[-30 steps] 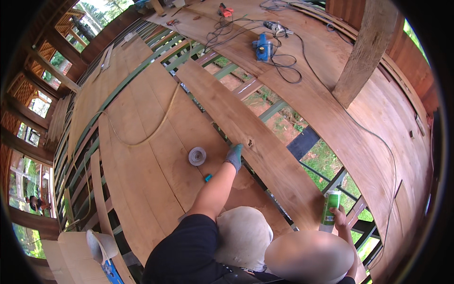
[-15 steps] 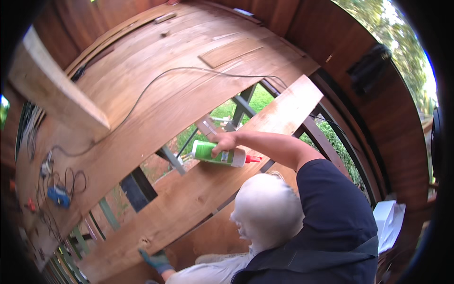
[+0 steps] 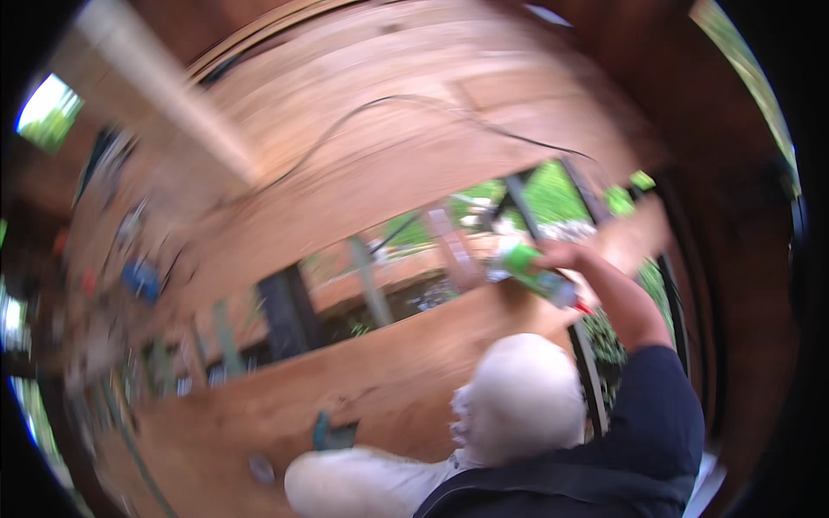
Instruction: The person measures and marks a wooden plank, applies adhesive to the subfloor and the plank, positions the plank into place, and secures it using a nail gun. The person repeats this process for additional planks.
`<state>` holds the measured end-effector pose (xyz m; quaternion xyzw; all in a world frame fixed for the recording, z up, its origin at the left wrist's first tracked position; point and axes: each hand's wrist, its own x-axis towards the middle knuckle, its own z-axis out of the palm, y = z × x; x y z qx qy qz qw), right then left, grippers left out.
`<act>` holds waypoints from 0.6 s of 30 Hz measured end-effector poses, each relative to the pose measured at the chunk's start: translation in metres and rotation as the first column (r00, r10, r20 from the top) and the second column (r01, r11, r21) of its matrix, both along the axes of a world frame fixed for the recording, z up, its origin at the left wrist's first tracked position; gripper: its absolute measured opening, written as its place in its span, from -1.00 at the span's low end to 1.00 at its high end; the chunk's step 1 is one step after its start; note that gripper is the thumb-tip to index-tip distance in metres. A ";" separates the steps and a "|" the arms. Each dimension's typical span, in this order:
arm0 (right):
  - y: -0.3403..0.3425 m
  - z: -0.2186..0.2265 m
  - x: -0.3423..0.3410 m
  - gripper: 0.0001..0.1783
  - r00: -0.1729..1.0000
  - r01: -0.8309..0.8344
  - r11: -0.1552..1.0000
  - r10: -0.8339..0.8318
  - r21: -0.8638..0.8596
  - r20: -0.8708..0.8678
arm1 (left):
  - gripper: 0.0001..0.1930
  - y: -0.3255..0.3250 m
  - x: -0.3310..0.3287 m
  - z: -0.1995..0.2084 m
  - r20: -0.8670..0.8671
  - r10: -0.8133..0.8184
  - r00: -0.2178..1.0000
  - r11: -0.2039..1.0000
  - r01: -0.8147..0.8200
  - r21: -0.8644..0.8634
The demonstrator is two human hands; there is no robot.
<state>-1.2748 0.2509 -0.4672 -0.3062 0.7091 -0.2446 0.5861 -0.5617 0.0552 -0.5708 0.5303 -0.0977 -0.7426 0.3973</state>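
From my feed, the view is smeared by motion blur. Reddish-brown wooden boards [image 3: 414,181] form the floor, laid across an open frame. Between the boards, gaps [image 3: 406,259] expose dark joists [image 3: 281,302] and green vegetation below. A thin black cable [image 3: 380,104] curves over the upper boards. A pale beam [image 3: 173,95] runs diagonally at upper left. A blue object [image 3: 140,278] lies at the left, too blurred for me to identify. Daylight enters through an opening [image 3: 47,112] at upper left and along the right rim.
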 end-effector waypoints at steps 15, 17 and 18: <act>-0.094 0.046 0.013 -0.33 0.971 -0.056 0.976 0.102 -0.212 0.214 | -0.61 0.123 -0.053 -0.006 -0.055 0.065 0.996 0.975 -0.052 0.215; -0.145 0.042 0.039 -0.28 0.957 -0.043 0.977 0.100 -0.208 0.272 | -0.62 0.124 -0.077 -0.010 -0.087 0.005 0.996 0.976 0.014 0.218; -0.172 0.052 0.074 -0.26 0.949 -0.089 0.973 0.148 -0.211 0.280 | -0.62 0.131 -0.081 -0.009 -0.089 -0.014 0.996 0.972 0.035 0.231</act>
